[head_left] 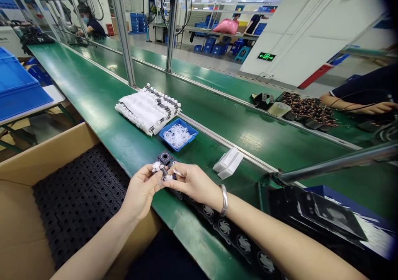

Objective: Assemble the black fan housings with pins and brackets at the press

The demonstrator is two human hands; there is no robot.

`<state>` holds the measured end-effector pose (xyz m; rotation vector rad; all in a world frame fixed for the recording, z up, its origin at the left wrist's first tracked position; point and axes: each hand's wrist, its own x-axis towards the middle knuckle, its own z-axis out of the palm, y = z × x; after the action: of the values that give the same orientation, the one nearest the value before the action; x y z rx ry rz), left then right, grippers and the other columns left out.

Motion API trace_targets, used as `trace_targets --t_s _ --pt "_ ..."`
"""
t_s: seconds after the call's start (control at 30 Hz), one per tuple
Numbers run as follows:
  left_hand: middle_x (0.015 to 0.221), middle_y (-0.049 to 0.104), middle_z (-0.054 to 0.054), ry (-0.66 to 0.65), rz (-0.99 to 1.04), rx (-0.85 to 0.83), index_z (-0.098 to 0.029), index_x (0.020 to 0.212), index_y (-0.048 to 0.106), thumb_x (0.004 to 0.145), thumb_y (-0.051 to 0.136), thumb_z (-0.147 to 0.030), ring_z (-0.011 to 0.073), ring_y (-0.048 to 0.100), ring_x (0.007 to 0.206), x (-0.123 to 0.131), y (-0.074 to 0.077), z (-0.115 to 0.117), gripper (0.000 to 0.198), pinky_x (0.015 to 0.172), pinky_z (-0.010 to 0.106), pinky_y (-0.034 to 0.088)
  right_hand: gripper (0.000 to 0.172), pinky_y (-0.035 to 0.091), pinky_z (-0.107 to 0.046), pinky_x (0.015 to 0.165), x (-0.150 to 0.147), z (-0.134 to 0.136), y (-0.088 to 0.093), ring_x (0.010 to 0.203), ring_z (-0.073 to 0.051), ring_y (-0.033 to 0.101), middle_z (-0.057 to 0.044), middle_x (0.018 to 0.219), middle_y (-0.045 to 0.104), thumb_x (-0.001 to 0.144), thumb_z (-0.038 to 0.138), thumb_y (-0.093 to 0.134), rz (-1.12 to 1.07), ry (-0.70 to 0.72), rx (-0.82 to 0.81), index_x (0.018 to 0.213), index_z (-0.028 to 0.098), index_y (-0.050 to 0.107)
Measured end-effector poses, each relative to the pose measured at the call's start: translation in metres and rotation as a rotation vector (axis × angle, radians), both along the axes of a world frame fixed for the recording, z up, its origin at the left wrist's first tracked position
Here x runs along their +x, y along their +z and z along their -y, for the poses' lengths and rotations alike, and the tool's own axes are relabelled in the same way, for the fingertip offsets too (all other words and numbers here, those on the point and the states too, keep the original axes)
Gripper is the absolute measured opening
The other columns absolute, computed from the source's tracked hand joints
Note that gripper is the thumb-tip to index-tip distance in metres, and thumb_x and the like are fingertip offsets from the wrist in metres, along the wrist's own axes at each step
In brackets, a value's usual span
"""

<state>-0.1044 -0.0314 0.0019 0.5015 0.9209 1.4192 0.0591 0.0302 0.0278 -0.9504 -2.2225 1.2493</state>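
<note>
1. Factory assembly hall around me: long green workbench (83, 93), upper left to centre.
2. Person (95, 28) at the line, upper left.
3. Blue crates (18, 83), left edge.
4. Lit exit sign (266, 56), upper right.

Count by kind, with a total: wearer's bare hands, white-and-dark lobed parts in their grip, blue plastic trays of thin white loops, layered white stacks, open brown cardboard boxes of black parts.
Left hand and right hand: 2
White-and-dark lobed part: 1
Blue plastic tray: 1
Layered white stack: 1
Brown cardboard box: 1
Total: 6
</note>
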Motion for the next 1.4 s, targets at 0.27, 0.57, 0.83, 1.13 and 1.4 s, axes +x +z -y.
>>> trace_targets --t_s 0.27,0.57,0.83,1.13,1.4 --pt "0.093 0.069 0.0 0.194 -0.202 0.009 -0.018 0.094 0.071 0.073 0.084 -0.03 0.017 0.068 0.098 -0.018 -0.009 0.0 0.028 0.089 0.033 0.059 0.025 0.04 -0.024 0.065 -0.005 -0.053 0.01 0.074 -0.015 0.062 -0.005 0.085 0.071 0.099 0.037 0.053 0.494 -0.053 0.412 0.108 0.016 0.066" --pt "0.106 0.073 0.006 0.078 -0.303 0.025 -0.018 0.107 0.072 0.076 0.081 -0.031 0.0222 0.069 0.106 -0.021 -0.015 0.005 0.034 0.094 0.035 0.057 0.025 0.045 -0.028 0.072 -0.019 -0.067 0.011 0.093 -0.024 0.069 -0.013 0.103 0.073 0.099 0.029 0.051 0.645 0.062 0.52 0.115 0.015 0.063" --pt "0.109 0.072 0.007 0.069 -0.261 0.012 -0.018 0.106 0.072 0.076 0.081 -0.033 0.0241 0.069 0.106 -0.023 -0.015 0.004 0.035 0.096 0.04 0.056 0.027 0.046 -0.029 0.073 -0.028 -0.072 0.003 0.093 -0.024 0.069 -0.014 0.106 0.072 0.098 0.032 0.055 0.623 0.065 0.485 0.117 0.015 0.063" --pt "0.1 0.072 0.005 0.005 -0.278 0.039 -0.017 0.1 0.068 0.076 0.081 -0.031 0.0194 0.069 0.1 -0.021 -0.013 0.005 0.03 0.09 0.035 0.058 0.044 0.032 -0.022 0.053 -0.017 -0.05 0.023 0.054 -0.009 0.045 0.004 0.062 0.054 0.093 0.054 0.055 0.262 0.176 0.157 0.11 0.015 0.067" --pt "0.092 0.074 0.004 0.035 -0.499 0.119 -0.017 0.093 0.072 0.079 0.077 -0.035 0.0181 0.069 0.089 -0.032 -0.007 -0.004 0.023 0.089 0.034 0.056 0.041 0.03 -0.022 0.056 -0.007 -0.039 0.018 0.056 -0.009 0.039 0.005 0.06 0.047 0.092 0.053 0.055 0.107 0.059 0.118 0.089 0.014 0.067"
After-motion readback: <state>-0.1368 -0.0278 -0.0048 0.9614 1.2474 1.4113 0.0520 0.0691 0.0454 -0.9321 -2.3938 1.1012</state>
